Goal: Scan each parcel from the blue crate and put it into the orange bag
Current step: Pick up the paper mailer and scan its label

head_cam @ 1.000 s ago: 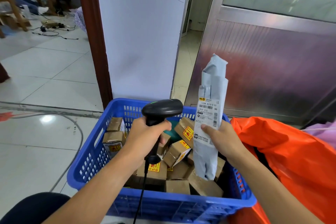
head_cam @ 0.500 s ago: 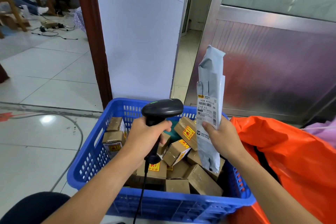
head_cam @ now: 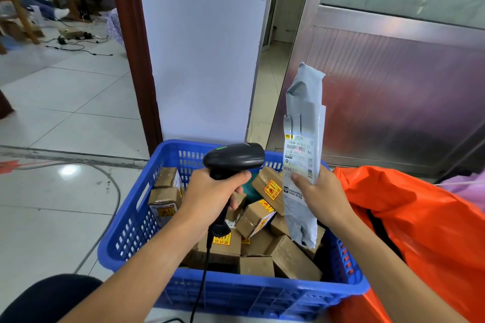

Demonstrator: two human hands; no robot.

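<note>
Above the blue crate [head_cam: 262, 294], the grey parcel [head_cam: 304, 118] is held upright in the right hand's [head_cam: 322, 196] grip, its label faced by the scanner [head_cam: 233, 158] clasped in the left hand [head_cam: 212, 199].

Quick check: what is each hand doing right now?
Left hand: grips the handle of the black barcode scanner.
Right hand: holds the grey mailer parcel upright over the blue crate.

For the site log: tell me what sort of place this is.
Likely a small indoor parcel-handling spot with a tiled floor: a blue crate of labelled cardboard boxes, a barcode scanner gripped in the left hand, and an orange bag beside the crate.
</note>
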